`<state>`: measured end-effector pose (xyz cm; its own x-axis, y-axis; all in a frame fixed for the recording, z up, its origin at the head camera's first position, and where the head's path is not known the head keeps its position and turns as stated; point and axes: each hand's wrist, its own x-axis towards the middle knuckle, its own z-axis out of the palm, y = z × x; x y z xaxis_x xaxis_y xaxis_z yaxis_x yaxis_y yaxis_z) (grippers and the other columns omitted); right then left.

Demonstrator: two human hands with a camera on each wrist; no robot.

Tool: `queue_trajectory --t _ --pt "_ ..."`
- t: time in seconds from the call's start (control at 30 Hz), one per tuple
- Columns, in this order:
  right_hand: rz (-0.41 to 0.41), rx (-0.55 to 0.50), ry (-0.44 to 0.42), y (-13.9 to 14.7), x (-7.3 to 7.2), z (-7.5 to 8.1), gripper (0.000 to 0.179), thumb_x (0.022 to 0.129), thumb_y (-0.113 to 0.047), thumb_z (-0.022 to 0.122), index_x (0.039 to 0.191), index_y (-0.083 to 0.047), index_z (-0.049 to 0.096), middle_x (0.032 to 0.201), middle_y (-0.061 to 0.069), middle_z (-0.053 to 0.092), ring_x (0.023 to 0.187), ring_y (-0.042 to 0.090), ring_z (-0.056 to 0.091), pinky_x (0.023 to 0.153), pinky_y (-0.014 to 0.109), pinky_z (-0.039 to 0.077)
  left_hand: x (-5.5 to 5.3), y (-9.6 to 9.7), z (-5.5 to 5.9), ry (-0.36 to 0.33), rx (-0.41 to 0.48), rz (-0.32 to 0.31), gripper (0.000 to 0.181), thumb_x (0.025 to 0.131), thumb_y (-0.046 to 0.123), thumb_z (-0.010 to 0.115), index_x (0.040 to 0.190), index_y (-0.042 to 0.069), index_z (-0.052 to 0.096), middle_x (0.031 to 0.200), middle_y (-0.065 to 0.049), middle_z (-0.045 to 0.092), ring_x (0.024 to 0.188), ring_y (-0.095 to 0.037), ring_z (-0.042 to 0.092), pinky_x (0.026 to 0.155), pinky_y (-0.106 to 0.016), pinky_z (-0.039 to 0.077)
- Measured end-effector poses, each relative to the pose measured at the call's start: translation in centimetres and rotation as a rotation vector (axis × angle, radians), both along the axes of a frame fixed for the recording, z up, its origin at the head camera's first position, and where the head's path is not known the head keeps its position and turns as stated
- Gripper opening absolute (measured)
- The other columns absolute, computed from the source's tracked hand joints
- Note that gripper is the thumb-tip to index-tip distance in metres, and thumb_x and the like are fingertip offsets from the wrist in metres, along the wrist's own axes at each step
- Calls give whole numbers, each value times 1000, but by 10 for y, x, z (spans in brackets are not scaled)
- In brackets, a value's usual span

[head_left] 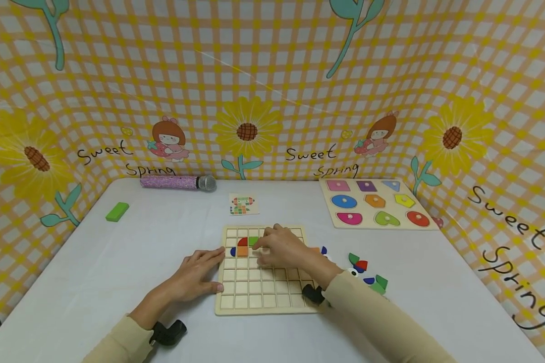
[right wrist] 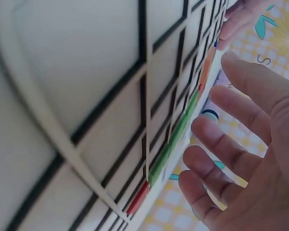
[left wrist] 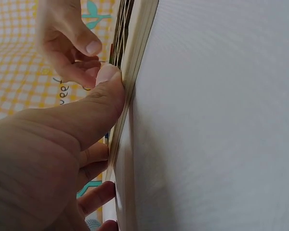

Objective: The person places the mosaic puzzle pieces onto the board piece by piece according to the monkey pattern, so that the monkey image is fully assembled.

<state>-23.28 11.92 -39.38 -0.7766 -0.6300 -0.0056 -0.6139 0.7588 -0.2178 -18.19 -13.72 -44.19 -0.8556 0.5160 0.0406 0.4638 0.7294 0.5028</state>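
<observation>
So the grid board (head_left: 256, 287) is flat on the table (head_left: 172, 222), left hand (head_left: 193, 272) pressed to its left edge, fingers extended, probably to stop it sliding. Picture card (head_left: 244, 204) sits just beyond, presumably for easy glancing. Right hand (head_left: 286, 247) reaches over the board, fingers loosely spread (nothing gripped, far as I can see).

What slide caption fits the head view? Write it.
Left hand touches a wooden grid board; right hand poised over it beside colored tiles.
</observation>
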Motion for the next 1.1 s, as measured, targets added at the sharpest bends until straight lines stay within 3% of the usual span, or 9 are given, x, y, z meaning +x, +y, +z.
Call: queue_trajectory --t 0.37,0.57,0.87,1.1 --pt "24 33 7 -7 -1 -7 28 80 -37 72 107 -26 72 98 0 61 85 16 45 72 31 36 2 2 2 -13 15 0 78 81 35 72 143 4 38 154 -9 32 132 -31 35 100 -53 28" --pt "-10 -40 31 2 2 2 28 80 -34 74 105 -22 73 102 2 64 88 19 46 73 33 36 2 1 2 -8 9 3 78 81 35 72 143 3 38 154 -10 31 132 -31 35 100 -53 28" --pt "-131 -163 52 41 12 25 30 81 -30 74 108 -17 72 101 6 64 93 18 47 83 39 36 2 0 3 -7 11 1 78 81 35 72 144 3 38 154 -10 32 132 -32 35 100 -54 28" --pt "-181 -180 129 81 21 29 29 80 -29 75 106 -16 72 98 2 63 92 17 47 79 35 38 1 -1 2 -7 5 0 79 81 37 71 144 4 37 154 -10 31 132 -32 35 99 -54 28"
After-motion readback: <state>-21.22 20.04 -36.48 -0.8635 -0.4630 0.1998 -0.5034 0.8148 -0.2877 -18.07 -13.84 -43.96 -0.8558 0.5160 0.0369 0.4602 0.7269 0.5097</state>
